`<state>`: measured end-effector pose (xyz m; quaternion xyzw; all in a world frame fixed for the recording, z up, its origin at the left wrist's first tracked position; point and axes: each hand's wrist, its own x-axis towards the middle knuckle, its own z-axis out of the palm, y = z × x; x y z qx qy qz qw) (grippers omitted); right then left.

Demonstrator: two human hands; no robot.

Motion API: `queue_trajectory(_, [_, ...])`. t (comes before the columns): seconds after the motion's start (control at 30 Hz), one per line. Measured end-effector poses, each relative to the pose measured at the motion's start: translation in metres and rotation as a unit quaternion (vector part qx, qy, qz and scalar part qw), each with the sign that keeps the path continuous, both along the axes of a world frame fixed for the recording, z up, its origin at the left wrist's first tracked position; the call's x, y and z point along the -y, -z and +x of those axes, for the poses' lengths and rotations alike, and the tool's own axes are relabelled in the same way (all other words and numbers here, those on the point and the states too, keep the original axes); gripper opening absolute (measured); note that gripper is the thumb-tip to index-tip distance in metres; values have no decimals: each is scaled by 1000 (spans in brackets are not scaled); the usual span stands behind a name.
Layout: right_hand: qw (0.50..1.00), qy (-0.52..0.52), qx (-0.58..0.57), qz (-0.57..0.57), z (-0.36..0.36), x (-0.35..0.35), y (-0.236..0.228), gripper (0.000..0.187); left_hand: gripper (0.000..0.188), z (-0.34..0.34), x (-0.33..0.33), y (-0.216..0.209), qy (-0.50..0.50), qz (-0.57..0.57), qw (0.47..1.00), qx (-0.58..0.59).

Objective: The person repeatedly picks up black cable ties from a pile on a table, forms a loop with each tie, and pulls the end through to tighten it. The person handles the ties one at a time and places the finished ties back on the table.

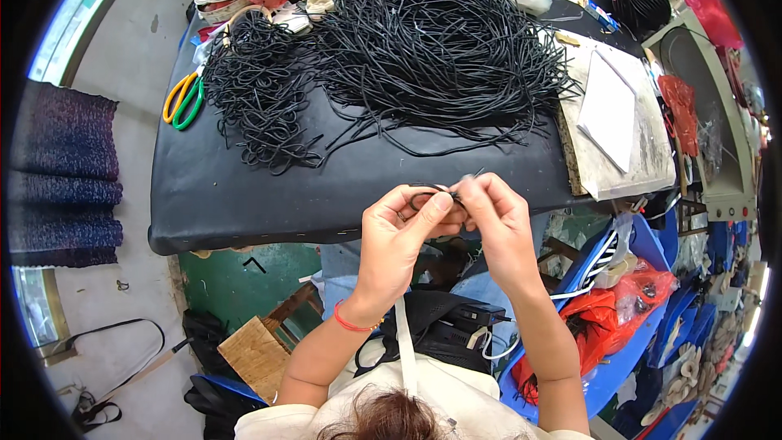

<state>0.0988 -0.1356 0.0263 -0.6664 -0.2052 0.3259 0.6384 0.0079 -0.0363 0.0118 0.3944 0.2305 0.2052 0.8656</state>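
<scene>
My left hand (397, 236) and my right hand (498, 216) meet just off the table's near edge. Between them is a thin black cord (418, 187), bent into a small loop. Left thumb and fingers pinch the cord beside that loop. The right fingertips, slightly blurred, close on the cord close by, and a short dark end sticks up above them. Beyond my hands, a big heap of long black cords (440, 41) covers the middle of the table. To its left is a smaller pile of looped black cords (259, 94).
The dark padded table (236, 208) spans the view ahead. Scissors (186, 102) with yellow and green handles lie at its left edge. A pale board (643, 167) with white paper sits at right. Below it stands a blue bin (521, 383) with red plastic bags (599, 310).
</scene>
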Motion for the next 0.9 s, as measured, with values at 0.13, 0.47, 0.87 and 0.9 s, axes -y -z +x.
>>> queue_trajectory(0.13, [907, 45, 418, -34, 2, -6, 15, 16, 12, 1, 6, -7, 16, 282, 949, -141])
queue_trajectory(0.47, [998, 11, -57, -22, 10, 2, 14, 28, 31, -10, -16, 1, 128, 71, 987, -62])
queue_trajectory(0.87, [990, 21, -142, 15, 6, 7, 14, 60, 37, -13, -17, 1, 105, 61, 991, -53])
queue_trajectory(0.9, [990, 20, -138, 17, 4, 6, 14, 59, 34, -13, -16, 2, 101, 63, 991, -59])
